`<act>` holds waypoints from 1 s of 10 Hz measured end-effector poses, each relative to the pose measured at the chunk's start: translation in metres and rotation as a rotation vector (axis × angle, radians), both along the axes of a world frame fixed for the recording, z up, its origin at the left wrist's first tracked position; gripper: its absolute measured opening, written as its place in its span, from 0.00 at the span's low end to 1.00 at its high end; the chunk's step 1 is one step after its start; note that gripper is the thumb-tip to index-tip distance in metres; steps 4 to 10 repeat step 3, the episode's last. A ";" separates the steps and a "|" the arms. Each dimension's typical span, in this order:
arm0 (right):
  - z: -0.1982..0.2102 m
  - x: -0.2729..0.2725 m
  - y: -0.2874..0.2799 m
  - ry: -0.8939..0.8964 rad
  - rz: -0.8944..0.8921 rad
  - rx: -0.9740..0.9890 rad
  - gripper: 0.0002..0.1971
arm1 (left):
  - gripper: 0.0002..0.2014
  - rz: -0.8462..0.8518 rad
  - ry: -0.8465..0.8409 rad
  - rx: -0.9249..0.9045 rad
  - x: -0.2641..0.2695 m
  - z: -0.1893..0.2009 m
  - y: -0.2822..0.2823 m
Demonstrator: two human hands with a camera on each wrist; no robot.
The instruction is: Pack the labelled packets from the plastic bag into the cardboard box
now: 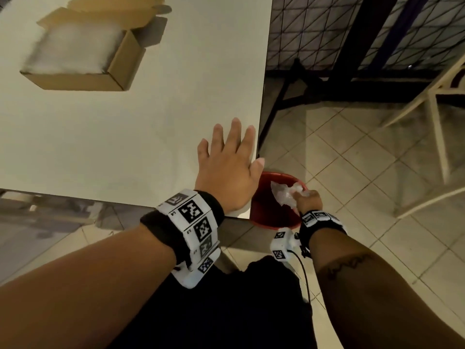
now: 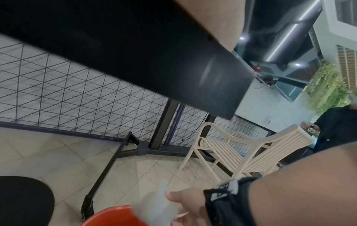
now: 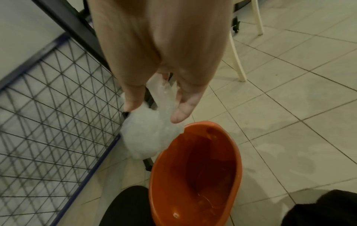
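The cardboard box [image 1: 83, 50] sits open at the 10 o'clock corner of the white table [image 1: 125, 147], its flaps raised, and a pale, blurred mass fills it to the walls; I judge this to be the packets [image 1: 73, 49] already packed, though no label can be read. The plastic bag [image 1: 286, 193], crumpled and seemingly empty, is off the table at about 4 o'clock from the box, pinched between the thumb and fingers of the right hand [image 1: 308, 200] and held over the rim of a red bucket [image 1: 271, 215] on the tiled floor. The left hand [image 1: 230, 165] lies flat with fingers spread on the table's near right corner, holding nothing. The packing looks essentially done; what seems left is dropping the bag and perhaps closing the box.
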State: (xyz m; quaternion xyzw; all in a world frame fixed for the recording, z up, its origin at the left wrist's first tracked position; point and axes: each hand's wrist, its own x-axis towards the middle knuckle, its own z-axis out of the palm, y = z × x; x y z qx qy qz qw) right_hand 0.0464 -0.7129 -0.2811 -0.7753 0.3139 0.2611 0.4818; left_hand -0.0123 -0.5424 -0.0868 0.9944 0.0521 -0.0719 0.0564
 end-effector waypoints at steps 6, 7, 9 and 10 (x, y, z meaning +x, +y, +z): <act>-0.027 -0.021 -0.015 0.167 0.009 0.012 0.24 | 0.30 -0.004 -0.006 -0.018 0.000 0.001 -0.002; -0.027 -0.021 -0.015 0.167 0.009 0.012 0.24 | 0.30 -0.004 -0.006 -0.018 0.000 0.001 -0.002; -0.027 -0.021 -0.015 0.167 0.009 0.012 0.24 | 0.30 -0.004 -0.006 -0.018 0.000 0.001 -0.002; -0.027 -0.021 -0.015 0.167 0.009 0.012 0.24 | 0.30 -0.004 -0.006 -0.018 0.000 0.001 -0.002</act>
